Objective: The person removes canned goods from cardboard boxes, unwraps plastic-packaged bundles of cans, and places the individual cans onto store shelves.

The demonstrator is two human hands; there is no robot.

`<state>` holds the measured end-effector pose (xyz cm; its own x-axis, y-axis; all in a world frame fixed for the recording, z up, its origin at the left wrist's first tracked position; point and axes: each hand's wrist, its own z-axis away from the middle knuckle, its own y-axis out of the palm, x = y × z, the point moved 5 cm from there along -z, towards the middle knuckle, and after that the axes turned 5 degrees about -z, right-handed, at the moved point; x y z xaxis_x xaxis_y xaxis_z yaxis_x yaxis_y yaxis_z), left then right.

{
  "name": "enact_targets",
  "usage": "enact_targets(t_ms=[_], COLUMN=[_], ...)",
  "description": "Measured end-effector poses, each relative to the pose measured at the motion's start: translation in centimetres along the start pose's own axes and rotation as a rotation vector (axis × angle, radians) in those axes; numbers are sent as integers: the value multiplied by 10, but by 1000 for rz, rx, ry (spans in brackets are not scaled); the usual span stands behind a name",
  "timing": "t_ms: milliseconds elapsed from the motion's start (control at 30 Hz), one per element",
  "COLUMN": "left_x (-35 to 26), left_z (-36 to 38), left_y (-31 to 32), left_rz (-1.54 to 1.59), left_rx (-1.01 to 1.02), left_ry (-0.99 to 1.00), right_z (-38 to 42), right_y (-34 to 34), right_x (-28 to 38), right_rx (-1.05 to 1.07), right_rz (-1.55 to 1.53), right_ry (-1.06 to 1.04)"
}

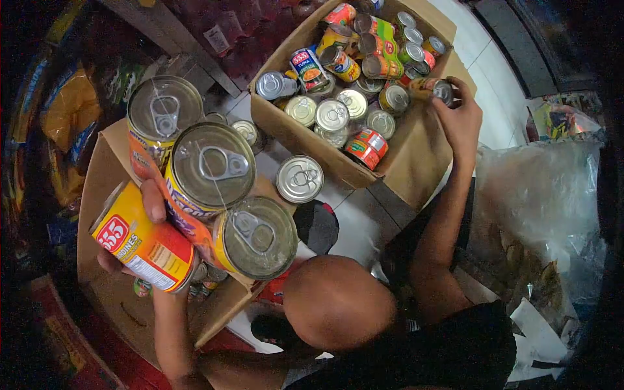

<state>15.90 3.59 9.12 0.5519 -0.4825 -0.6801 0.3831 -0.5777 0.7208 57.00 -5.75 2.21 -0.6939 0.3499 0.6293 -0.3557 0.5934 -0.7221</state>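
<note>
My left hand [153, 201] is raised close to the camera and closed around cans. It grips a yellow and red sardines can [153, 244] together with a wrapped three-can pack [208, 168], whose pull-tab lids face up. My palm is hidden behind them. At the right edge of the far cardboard box [318, 153], my right hand [461, 114] pinches a small can [441, 91] by its end. Near that hand, several cans lie in the box, among them a ringed can [394, 99] and a red-labelled can [368, 148].
A second cardboard box [94, 162] with cans in it stands below my left hand. One silver-lidded can [299, 179] is between the boxes. Clear plastic sheeting [539, 188] lies at the right. My bent knee [341, 302] is in front.
</note>
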Motion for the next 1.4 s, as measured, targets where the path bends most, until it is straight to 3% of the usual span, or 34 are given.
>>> enact_targets(t_ms=[67, 233, 300, 467, 667, 800, 900, 967, 1033, 1067, 1133, 1167, 1233, 1267, 1333, 1400], left_x=[-1, 1, 1, 2, -1, -2, 4, 9, 5, 5, 3, 2, 2, 1, -2, 0], left_z=[2, 2, 1, -6, 2, -2, -1, 0, 2, 1, 2, -1, 1, 2, 1, 0], left_y=[-2, 0, 0, -1, -1, -1, 4, 10, 7, 7, 7, 5, 4, 4, 0, 1], left_rz=[3, 15, 16, 8, 15, 21, 22, 21, 20, 19, 14, 16, 23, 24, 23, 23], left_rx=[-13, -53, -68, -112, -173, -188, -190, -194, -200, -204, -220, -236, -261, -273, -298, -314], left_ry=[7, 20, 30, 57, 95, 101, 93, 88, 89, 96, 116, 127, 152, 163, 176, 181], right_z=[-1, 5, 8, 17, 33, 34, 25, 8, -5, -6, 3, 12, 41, 53, 61, 62], right_y=[-12, -16, -8, 18, 44, 46, 59, 90, 126, 133, 153, 155, 148, 150, 147, 162], right_x=[-2, 3, 9, 22, 20, 27, 37, 46, 60, 69, 78, 74, 84, 84, 80, 65], right_rx=[-154, -191, -91, 167, 533, 500, 379, 468, 741, 736, 940, 946, 916, 920, 617, 521], right_rz=[82, 85, 44, -41, 281, 387, 293, 311, 392, 391, 539, 540, -25, -26, 102, 155], right_ry=[99, 133, -7, 16, -46, -31, -310, -405, -282, -283, -335, -342, -516, -522, -379, -391])
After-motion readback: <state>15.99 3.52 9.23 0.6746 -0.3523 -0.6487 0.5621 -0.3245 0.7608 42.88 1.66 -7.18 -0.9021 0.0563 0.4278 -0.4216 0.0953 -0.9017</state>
